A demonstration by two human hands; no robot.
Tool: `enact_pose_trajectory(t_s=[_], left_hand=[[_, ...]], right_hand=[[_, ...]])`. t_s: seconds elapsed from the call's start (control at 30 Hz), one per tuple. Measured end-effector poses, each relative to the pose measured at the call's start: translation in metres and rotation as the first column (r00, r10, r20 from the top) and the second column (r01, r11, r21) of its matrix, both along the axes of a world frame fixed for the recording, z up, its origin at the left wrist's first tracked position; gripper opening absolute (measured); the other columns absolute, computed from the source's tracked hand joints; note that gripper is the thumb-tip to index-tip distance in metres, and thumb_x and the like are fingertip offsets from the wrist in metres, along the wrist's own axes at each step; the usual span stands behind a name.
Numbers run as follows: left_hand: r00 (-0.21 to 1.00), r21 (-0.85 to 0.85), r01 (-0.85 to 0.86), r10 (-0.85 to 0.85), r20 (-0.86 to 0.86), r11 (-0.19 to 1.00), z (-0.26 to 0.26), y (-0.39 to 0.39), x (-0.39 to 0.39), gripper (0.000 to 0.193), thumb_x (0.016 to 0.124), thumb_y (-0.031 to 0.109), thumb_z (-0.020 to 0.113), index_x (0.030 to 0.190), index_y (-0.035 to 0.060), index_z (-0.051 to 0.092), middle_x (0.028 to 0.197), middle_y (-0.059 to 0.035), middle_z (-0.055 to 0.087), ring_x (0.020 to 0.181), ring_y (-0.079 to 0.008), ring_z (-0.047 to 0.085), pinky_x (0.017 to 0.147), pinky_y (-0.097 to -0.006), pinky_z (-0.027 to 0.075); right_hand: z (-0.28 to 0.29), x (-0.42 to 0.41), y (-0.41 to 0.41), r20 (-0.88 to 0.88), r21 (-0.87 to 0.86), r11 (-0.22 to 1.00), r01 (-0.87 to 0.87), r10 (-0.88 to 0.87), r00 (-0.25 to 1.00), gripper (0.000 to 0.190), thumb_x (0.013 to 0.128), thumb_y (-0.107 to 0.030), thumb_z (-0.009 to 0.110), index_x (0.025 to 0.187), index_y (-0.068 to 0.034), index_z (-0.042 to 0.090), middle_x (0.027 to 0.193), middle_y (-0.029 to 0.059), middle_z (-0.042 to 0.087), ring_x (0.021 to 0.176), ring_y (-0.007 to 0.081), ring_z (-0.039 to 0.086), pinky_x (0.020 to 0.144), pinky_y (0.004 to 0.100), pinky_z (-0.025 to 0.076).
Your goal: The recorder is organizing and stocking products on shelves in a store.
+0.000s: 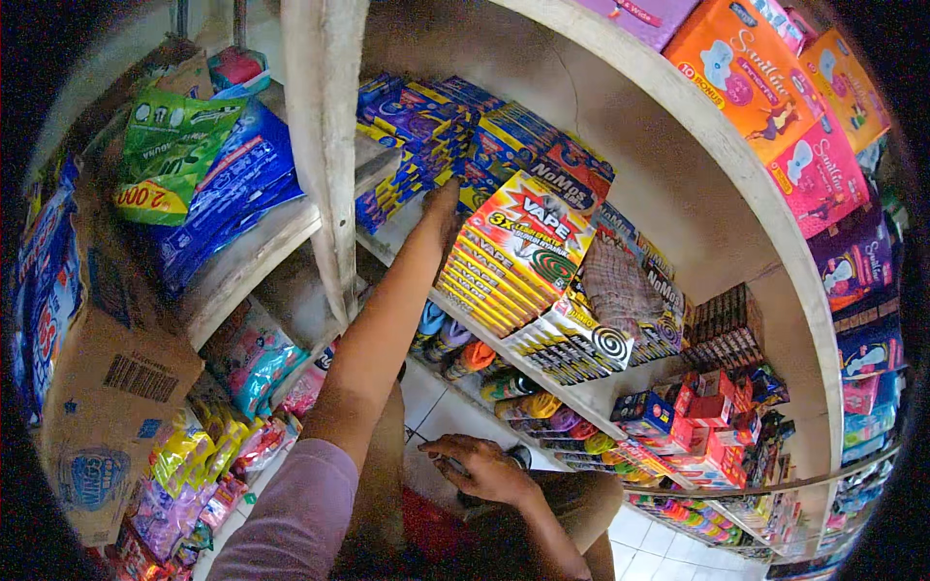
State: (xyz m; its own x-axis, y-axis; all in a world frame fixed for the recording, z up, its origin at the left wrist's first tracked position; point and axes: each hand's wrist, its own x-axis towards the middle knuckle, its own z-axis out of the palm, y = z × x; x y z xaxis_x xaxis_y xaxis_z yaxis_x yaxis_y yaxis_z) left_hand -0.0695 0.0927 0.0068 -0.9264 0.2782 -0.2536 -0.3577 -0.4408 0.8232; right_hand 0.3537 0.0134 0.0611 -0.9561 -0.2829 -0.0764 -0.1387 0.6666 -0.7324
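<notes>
My left arm stretches up to the shelf, where my left hand (pixel 445 194) is at the stacked blue and yellow cartons (pixel 425 116). Its fingers are mostly out of sight among them, so a grip cannot be made out. Just right of it stands a stack of yellow and red Vape mosquito coil boxes (pixel 508 247). Blue NoMos boxes (pixel 563 174) rise behind that stack. Lower down, above the tiled floor near my bent knee (pixel 581 501), hovers my right hand (pixel 476 465), its fingers loosely apart and holding nothing.
A grey checked cloth (pixel 617 279) lies over coil boxes to the right. Spray cans (pixel 476 359) line the level below. A pale post (pixel 323 145) stands left of my arm. Blue packs (pixel 232 181) and a cardboard box (pixel 109 428) are at left; pad packs (pixel 755 80) hang upper right.
</notes>
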Motion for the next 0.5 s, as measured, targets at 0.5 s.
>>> enact_pose_trajectory(t_s=[0.5], left_hand=[[0.925, -0.033, 0.178, -0.179, -0.336, 0.983, -0.001, 0.019, -0.025, 0.052, 0.074, 0.014, 0.073, 0.118, 0.0020, 0.047, 0.099, -0.0168, 0.062, 0.092, -0.0291, 0.063, 0.073, -0.0406, 0.050]], right_hand=[[0.011, 0.009, 0.006, -0.158, 0.011, 1.000, 0.012, -0.010, 0.987, 0.035, 0.084, -0.007, 0.058, 0.118, -0.004, 0.057, 0.104, 0.0148, 0.062, 0.095, 0.0328, 0.061, 0.085, 0.0402, 0.049]])
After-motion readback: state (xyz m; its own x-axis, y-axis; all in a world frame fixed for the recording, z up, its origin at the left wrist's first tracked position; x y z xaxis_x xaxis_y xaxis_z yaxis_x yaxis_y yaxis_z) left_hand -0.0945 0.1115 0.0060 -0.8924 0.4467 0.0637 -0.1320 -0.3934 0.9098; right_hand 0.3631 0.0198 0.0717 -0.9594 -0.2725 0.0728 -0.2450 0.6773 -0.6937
